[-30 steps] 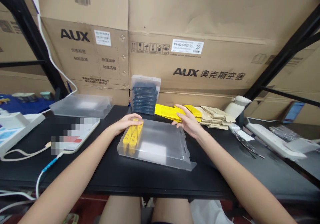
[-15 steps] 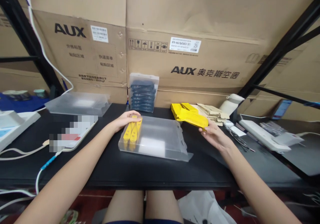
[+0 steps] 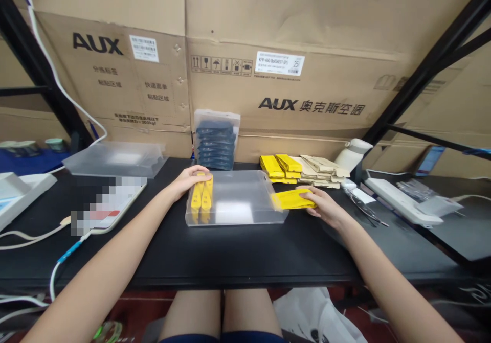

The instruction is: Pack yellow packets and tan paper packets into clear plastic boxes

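Observation:
A clear plastic box (image 3: 238, 192) lies on the black table, its flapped end facing right. My left hand (image 3: 191, 180) is closed on its far left corner, fingers over the top. Two yellow packets (image 3: 201, 195) stand side by side inside the box at its left end, seen through the plastic. My right hand (image 3: 324, 205) pinches another flat yellow packet (image 3: 293, 199). That packet's left tip is at the right end of the box; whether it has passed inside is hard to tell. Behind my right hand sit stacked yellow packets (image 3: 279, 167).
Beige packets (image 3: 322, 169) lie beside the yellow stack, with a white bottle (image 3: 353, 156) behind. A bag of dark packets (image 3: 216, 141) leans on the cardboard. Left are another clear box (image 3: 115, 159) and a phone (image 3: 115, 205); right, a power strip (image 3: 402, 200) and cables.
My right hand has carried the yellow packet off the stack, left and nearer, to the right end of the box. The box has turned slightly, and my left hand stays on it.

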Tool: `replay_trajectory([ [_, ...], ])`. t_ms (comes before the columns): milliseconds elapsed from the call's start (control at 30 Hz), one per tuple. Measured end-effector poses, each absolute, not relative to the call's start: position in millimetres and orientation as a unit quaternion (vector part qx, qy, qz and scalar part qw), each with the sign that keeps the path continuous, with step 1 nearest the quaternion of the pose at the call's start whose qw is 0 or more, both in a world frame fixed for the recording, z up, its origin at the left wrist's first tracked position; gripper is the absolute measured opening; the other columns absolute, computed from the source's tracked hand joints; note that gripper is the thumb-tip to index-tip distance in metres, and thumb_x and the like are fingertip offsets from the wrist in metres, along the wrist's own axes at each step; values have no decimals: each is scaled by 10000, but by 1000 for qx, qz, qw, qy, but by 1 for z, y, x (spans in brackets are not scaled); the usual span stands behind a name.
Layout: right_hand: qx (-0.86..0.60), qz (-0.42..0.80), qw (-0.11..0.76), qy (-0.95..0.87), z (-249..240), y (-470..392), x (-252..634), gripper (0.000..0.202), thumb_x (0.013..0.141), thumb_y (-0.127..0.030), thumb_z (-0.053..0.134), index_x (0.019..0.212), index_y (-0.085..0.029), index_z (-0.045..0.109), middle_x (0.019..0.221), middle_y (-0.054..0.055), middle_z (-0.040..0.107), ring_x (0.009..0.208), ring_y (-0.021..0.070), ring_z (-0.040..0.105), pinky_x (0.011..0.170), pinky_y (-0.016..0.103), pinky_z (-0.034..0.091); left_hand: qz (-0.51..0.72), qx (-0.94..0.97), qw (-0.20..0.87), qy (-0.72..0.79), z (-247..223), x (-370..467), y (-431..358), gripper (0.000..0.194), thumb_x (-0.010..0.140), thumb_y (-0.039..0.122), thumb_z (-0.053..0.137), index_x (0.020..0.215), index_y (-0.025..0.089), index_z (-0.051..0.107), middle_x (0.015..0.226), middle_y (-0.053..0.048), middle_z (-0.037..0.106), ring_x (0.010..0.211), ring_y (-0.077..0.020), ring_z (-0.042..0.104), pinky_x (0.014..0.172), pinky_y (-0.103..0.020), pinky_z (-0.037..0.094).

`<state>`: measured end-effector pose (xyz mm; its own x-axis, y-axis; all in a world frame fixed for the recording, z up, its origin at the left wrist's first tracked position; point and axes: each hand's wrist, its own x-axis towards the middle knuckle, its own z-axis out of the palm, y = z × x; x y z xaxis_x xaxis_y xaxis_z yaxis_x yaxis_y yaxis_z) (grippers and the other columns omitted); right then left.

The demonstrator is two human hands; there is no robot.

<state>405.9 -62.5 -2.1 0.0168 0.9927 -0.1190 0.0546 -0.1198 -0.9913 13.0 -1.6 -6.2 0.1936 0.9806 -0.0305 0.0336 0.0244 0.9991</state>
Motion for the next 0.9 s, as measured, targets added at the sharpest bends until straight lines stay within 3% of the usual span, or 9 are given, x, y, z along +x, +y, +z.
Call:
replay_trajectory([
  [167,-482,610,430,-459,-5,-61,406,236,649,-252,756,822,-133,649,630,13,648,386,35,466,330,134,363,437,541,550,463,-8,13,1,441,496,349,825,852,197,613,795,0,670,707,-169,635,705,-304,486],
  [333,-413,612,487,-466,-4,-66,396,321,608,-189,777,917,-207,689,922,31,710,731,122,660,619,211,547,439,543,542,467,-11,13,5,427,503,353,823,848,205,618,787,4,673,717,-176,640,714,-308,488],
  [400,-399,584,508,-491,-6,-69,386,369,597,-155,784,947,-227,692,999,21,706,876,147,663,787,273,544,430,547,547,465,-11,16,4,427,502,354,823,850,209,622,781,8,672,704,-173,639,707,-308,487],
  [467,-393,575,501,-514,-8,-71,375,399,602,-161,786,984,-227,694,1023,24,705,912,157,661,858,303,520,420,552,557,457,-11,19,3,426,501,350,823,852,210,626,788,7,671,698,-171,638,704,-309,487],
  [700,-410,589,394,-574,-6,-74,351,447,610,-219,785,1046,-193,690,940,60,730,802,184,688,794,338,541,413,554,573,441,-9,30,-8,407,533,338,812,867,209,619,784,7,664,707,-170,639,711,-310,489],
  [900,-355,590,299,-661,12,-57,320,382,657,-250,753,1032,-217,691,1164,58,656,1030,212,634,899,352,510,396,562,581,435,-8,32,-13,405,556,353,803,884,206,616,859,-10,678,732,-175,644,723,-313,490],
])
